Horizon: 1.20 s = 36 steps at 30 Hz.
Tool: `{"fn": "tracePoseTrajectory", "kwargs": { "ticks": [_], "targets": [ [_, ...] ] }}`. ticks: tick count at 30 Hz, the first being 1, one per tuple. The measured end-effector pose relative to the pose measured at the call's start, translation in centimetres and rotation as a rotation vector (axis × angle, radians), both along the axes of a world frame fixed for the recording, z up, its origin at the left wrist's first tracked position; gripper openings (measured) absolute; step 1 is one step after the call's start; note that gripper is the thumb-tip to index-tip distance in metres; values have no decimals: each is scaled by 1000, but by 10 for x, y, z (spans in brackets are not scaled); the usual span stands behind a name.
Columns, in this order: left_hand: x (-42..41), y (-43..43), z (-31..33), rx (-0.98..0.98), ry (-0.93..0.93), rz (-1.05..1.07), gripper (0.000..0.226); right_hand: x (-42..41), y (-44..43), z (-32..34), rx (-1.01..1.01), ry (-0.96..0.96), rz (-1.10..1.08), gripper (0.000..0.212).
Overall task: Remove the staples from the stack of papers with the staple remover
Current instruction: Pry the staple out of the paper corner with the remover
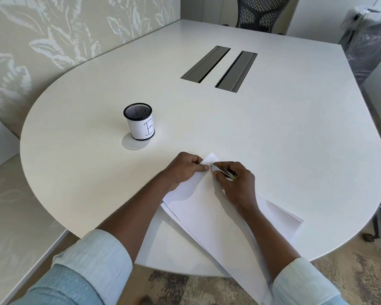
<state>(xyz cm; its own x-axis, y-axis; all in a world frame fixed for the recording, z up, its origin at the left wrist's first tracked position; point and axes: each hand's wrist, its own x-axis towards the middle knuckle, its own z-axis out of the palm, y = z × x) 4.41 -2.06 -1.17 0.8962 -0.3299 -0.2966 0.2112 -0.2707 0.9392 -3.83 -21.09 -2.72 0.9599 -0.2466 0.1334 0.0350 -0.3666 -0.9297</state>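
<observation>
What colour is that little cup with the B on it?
Black mesh cup wrapped in white; head view.

Near edge of table (295, 139): papers (207, 208) | left hand (183, 169) on their far corner | staple remover (222, 170) in right hand (238, 183), just right of it | cup (140, 125) behind-left | two slots (205, 62) farther back | chair (260, 14) beyond far edge

I see a light blue left sleeve (86, 267) at seven o'clock and a matching right sleeve (301, 280) at five o'clock, both faintly patterned.
</observation>
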Motion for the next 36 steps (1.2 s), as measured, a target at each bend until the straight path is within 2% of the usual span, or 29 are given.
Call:
{"fn": "tracePoseTrajectory", "kwargs": {
  "ticks": [6, 13, 17, 21, 29, 36],
  "targets": [
    [-4, 0, 1, 0, -24, -7, 12, 1, 0, 0, -53, -32, 18, 28],
    [-7, -1, 2, -33, -37, -10, 5, 2, 1, 0, -23, -24, 27, 26],
    [-8, -1, 2, -35, -43, -13, 15, 2, 2, -1, -17, -16, 18, 25],
    [-6, -1, 1, -21, -45, -23, 11, 4, 4, -1, -57, -13, 9, 20],
    [-4, 1, -2, -34, -27, -3, 6, 7, -1, 3, 91, 59, -36, 11],
    [-1, 2, 4, -33, 8, 1, 10, 0, -4, 2, 56, 58, -34, 9]
  ]
}}
